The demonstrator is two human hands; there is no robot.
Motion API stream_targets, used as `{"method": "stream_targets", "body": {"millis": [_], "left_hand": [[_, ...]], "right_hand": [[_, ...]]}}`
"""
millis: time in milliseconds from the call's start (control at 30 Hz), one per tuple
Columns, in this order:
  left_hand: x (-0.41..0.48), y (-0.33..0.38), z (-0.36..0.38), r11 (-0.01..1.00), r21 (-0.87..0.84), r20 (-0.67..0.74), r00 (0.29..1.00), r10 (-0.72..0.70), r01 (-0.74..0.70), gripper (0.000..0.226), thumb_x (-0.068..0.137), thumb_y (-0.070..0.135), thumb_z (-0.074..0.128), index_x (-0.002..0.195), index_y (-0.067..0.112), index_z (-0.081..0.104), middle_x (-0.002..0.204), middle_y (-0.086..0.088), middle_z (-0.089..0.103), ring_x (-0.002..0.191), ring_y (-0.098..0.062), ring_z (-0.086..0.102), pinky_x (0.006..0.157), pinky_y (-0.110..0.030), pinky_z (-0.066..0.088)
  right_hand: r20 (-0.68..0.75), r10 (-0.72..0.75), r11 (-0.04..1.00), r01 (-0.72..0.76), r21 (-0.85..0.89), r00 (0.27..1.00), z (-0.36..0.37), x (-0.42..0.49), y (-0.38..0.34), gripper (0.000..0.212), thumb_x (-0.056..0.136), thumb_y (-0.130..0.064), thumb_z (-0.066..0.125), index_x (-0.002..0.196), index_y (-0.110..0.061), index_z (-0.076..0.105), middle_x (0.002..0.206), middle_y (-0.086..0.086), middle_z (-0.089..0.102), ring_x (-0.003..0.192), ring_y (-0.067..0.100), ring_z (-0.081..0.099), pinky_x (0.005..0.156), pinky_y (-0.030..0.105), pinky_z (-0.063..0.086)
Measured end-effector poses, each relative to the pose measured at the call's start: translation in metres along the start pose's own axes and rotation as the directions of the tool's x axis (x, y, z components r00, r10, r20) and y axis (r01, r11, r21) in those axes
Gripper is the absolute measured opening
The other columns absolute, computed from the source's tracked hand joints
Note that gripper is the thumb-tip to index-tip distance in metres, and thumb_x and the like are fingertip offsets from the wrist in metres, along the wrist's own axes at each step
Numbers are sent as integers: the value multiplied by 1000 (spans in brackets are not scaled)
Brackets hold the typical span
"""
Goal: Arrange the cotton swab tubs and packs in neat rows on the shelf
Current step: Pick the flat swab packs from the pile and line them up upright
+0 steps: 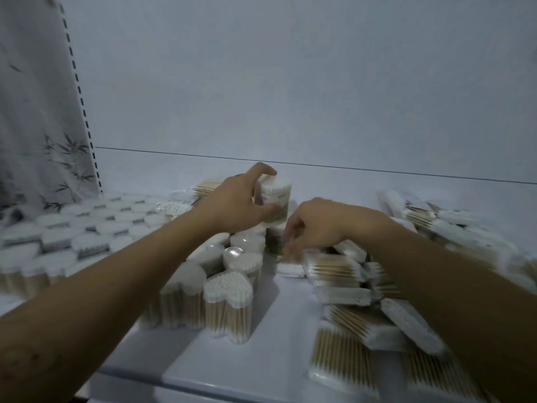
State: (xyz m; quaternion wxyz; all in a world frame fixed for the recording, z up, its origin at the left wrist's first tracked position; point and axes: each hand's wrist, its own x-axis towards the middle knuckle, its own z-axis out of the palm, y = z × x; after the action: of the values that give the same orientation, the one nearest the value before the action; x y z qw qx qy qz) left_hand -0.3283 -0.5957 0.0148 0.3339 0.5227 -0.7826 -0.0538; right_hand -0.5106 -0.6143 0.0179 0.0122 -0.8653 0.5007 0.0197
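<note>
Two hands reach forward. The left hand (pixel 236 199) curls thumb and fingers round an upright tub (pixel 276 196), held higher than the heart-shaped tubs (pixel 228 289) at 6 o'clock. The right hand (pixel 322 225), at 3 o'clock, bends its fingers down among packs (pixel 334 270); its hold I cannot tell. White shelf (pixel 276 330), white back wall (pixel 290 82).

Left hand (pixel 241 199) curls round tub (pixel 276 199), hiding its left side; label print too blurred to read. Lower tub (pixel 273 241) mostly hidden behind both hands. Right hand (pixel 316 225): fingers (pixel 295 239) motion-blurred, unclear whether they hold anything. Packs (pixel 343 353) at right smeared, partly under right forearm, cut off by right and bottom edges. Heart tubs (pixel 87 239) at left blurred, cut by left edge, some behind left forearm. Pack (pixel 203 187) behind left hand half covered. Curtain (pixel 35 112) cut by left and top edges.
</note>
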Motion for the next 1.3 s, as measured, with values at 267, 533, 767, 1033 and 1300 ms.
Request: {"method": "stream_targets", "body": {"millis": [267, 533, 767, 1033, 1300], "left_hand": [[5, 8, 4, 992, -40, 31, 992, -118, 120, 52, 81, 34, 75, 120, 28, 41, 81, -1, 63, 70, -16, 59, 61, -29, 48], [8, 14, 20, 993, 103, 135, 989, -68, 55, 57, 76, 33, 79, 119, 26, 43, 100, -1, 51, 75, -10, 49, 57, -24, 35], [16, 22, 37, 873, 482, 328, 939, -106, -70, 64, 73, 53, 76, 126, 32, 47, 118, 2, 62, 101, -19, 52, 84, -34, 36], [14, 23, 43, 755, 644, 303, 947, -105, -123, 70, 74, 64, 68, 132, 33, 44, 129, 1, 49, 121, -25, 46, 100, -48, 30], [12, 27, 41, 777, 604, 352, 934, -63, -176, 40, 83, 41, 68, 120, 33, 56, 116, 9, 60, 107, -15, 54, 88, -35, 43]], "right_hand": [[356, -21, 988, 73, -133, 934, 14, 15, -17, 44, 89, -40, 59, 131, -26, 61, 133, -4, 58, 117, 19, 54, 103, 36, 43], [368, 85, 983, -18, -181, 926, 16, 5, 15, 55, 78, -49, 55, 122, -18, 66, 128, 3, 64, 119, 24, 58, 105, 44, 43], [347, 96, 980, -29, -195, 933, 16, 7, 32, 41, 79, -34, 62, 117, -19, 70, 122, 0, 67, 110, 19, 61, 100, 38, 48], [356, 49, 991, 0, -137, 933, 17, 6, 34, 63, 54, -50, 55, 110, -27, 72, 114, -6, 68, 104, 19, 63, 96, 40, 50], [145, -40, 999, 43, -22, 989, 19, -3, 27, 21, 82, -29, 64, 97, -20, 75, 94, 2, 72, 88, 21, 66, 83, 36, 56]]}}
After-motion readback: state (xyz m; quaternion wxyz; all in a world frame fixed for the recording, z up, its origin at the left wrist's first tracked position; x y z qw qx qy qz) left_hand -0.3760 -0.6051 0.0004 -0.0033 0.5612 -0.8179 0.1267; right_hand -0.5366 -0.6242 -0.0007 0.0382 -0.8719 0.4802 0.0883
